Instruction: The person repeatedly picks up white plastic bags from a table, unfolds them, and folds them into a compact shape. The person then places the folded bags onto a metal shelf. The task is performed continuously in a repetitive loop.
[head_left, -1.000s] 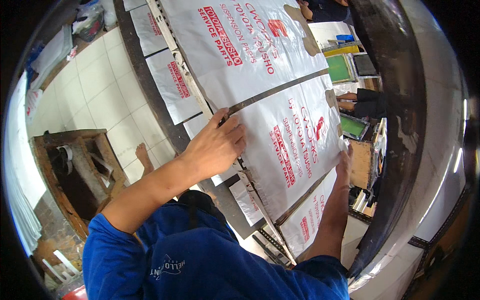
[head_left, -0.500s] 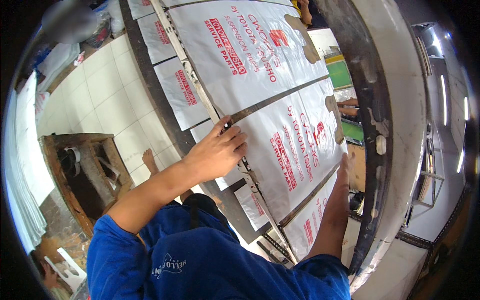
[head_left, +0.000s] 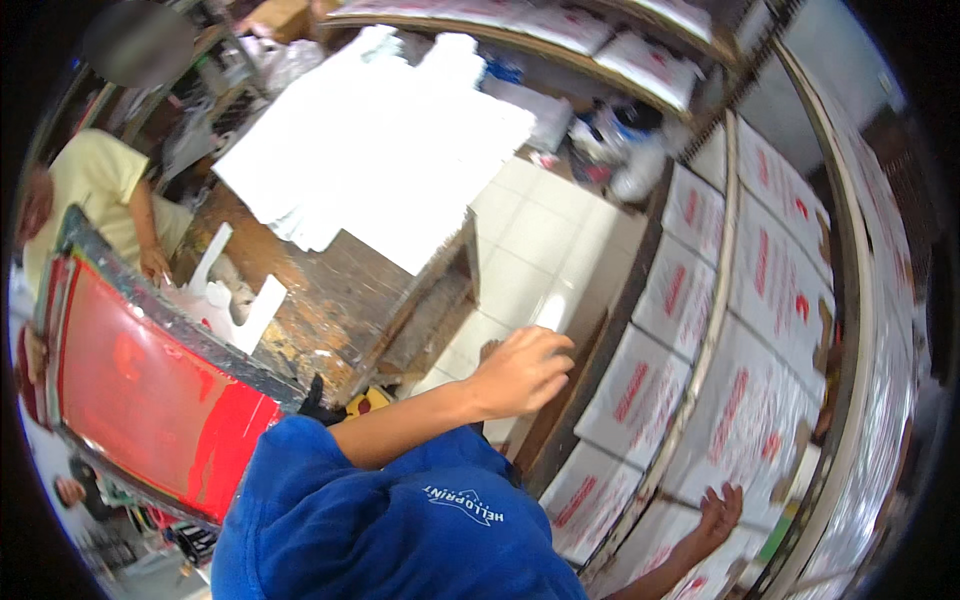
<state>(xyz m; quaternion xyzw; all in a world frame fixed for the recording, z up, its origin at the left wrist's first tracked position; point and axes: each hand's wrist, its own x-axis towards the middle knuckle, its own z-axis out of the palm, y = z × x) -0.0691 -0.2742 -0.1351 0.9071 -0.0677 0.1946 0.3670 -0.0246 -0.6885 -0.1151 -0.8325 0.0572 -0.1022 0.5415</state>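
My left hand (head_left: 525, 372) hangs in the air left of the rack, its fingers loosely bent and slightly apart, nothing visible in it. Low on the right, my right hand (head_left: 715, 515) has its fingers apart and looks empty; it is over or beside the printed white plastic bags (head_left: 745, 420), and I cannot tell if it touches them. These bags lie flat in rows on a shelf of the rack, with red print on them. A pale strip (head_left: 712, 345) runs lengthwise between two rows of bags.
To the left stands a worn wooden table (head_left: 350, 310) with a stack of plain white bags (head_left: 370, 140). A co-worker in a yellow shirt (head_left: 95, 190) is beside a red printing screen (head_left: 150, 380). More shelves with bags (head_left: 640, 65) are at the back. White floor tiles (head_left: 530, 230) lie between.
My view has swung left toward the table and the co-worker. The left hand has come off the strip on the rack, and the right hand's fingers now show over the bags.
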